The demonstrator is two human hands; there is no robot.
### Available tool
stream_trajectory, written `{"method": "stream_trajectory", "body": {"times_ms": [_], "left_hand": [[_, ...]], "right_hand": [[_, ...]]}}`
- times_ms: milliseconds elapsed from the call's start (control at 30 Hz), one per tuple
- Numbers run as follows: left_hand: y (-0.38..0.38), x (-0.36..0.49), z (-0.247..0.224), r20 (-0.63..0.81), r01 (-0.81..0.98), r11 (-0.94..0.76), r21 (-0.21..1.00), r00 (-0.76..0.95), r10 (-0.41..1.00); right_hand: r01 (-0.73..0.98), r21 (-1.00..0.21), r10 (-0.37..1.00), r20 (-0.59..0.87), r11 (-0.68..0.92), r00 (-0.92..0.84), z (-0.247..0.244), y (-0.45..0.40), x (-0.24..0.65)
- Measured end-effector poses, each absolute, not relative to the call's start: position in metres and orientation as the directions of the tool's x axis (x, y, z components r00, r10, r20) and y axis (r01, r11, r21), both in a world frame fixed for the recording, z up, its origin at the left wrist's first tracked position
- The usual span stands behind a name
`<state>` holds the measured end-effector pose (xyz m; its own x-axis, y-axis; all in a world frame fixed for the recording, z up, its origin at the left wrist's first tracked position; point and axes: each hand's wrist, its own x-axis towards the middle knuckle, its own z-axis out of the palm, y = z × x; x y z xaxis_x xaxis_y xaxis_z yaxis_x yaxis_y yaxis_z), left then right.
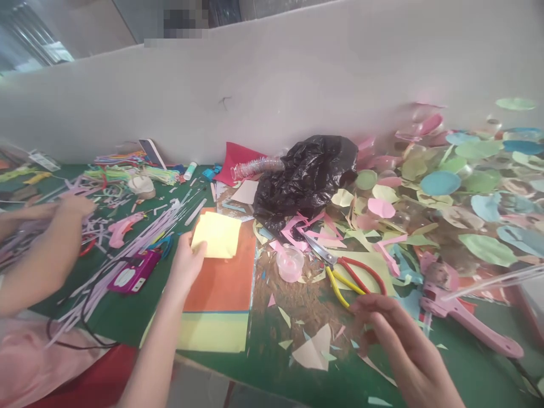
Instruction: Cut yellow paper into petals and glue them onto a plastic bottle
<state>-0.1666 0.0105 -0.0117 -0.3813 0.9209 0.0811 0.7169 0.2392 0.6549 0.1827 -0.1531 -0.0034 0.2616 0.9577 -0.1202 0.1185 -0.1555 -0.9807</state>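
A white partition [255, 73] runs along the far side of the green table [476, 368], and the table is covered with craft materials. To your right, a large drift of paper cutouts [442, 187] in pale green, blue, pink and yellow, mostly circles and leaf shapes, is heaped against the partition. A crumpled black plastic bag [306, 181] sits just beside it. In front of you lies an orange sheet [221, 277], with a pale yellow sheet [212, 331] touching its near edge.

Your left hand [185, 266] is gripping a small stack of yellow paper squares [216, 235], which sits over the far end of the orange sheet. Your thumb rests on the stack's near corner, and your fingers are out of sight beneath it. Your right hand [395, 340] is half open, with its fingers curled and nothing visible in it. It hangs just beside a steel tool with red and yellow handles [346, 275], which lies on scattered paper scraps. A pink glue gun [467, 323] lies to the right of that hand, and a translucent pink roll of tape [290, 263] stands near the tool.

On your left, a co-worker's hand [74, 207] reaches over a tangle of pale purple paper strips [127, 266], and a pink sleeve [25, 362] shows below it.
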Motion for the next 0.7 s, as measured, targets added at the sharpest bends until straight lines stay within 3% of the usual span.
{"method": "stream_trajectory", "body": {"times_ms": [100,200,267,333,433,533,633,700], "left_hand": [[0.024,-0.161,-0.020,0.127,0.858,0.290,0.425,-0.373,0.919],[0.008,-0.142,-0.024,0.290,0.916,0.353,0.191,-0.397,0.871],[-0.009,-0.130,-0.024,0.381,0.912,0.357,0.201,-0.408,0.830],[-0.027,-0.117,-0.021,0.471,0.925,0.289,0.248,-0.376,0.798],[-0.054,-0.094,-0.015,0.620,0.973,0.079,0.217,-0.200,0.758],[-0.084,-0.064,-0.012,0.785,0.967,-0.202,0.157,0.002,0.619],[-0.112,-0.031,-0.015,0.739,0.804,-0.569,0.171,0.277,0.614],[-0.123,-0.011,-0.018,0.663,0.703,-0.678,0.215,0.404,0.630]], "right_hand": [[0.310,-0.941,0.954,-0.043,-0.139,0.296,-0.016,-0.150,0.213],[0.488,-0.827,0.897,-0.042,-0.278,0.439,-0.030,-0.148,0.239],[0.640,-0.701,0.889,0.020,-0.314,0.458,-0.036,-0.144,0.250],[0.796,-0.551,0.913,0.139,-0.251,0.384,-0.041,-0.135,0.257],[0.941,-0.334,0.952,0.266,-0.056,0.151,-0.048,-0.118,0.259],[0.985,-0.170,0.972,0.237,0.030,0.011,-0.052,-0.103,0.250],[0.994,-0.075,0.969,0.237,0.084,-0.064,-0.052,-0.097,0.232],[0.994,-0.021,0.967,0.237,0.105,-0.097,-0.052,-0.097,0.221]]}}
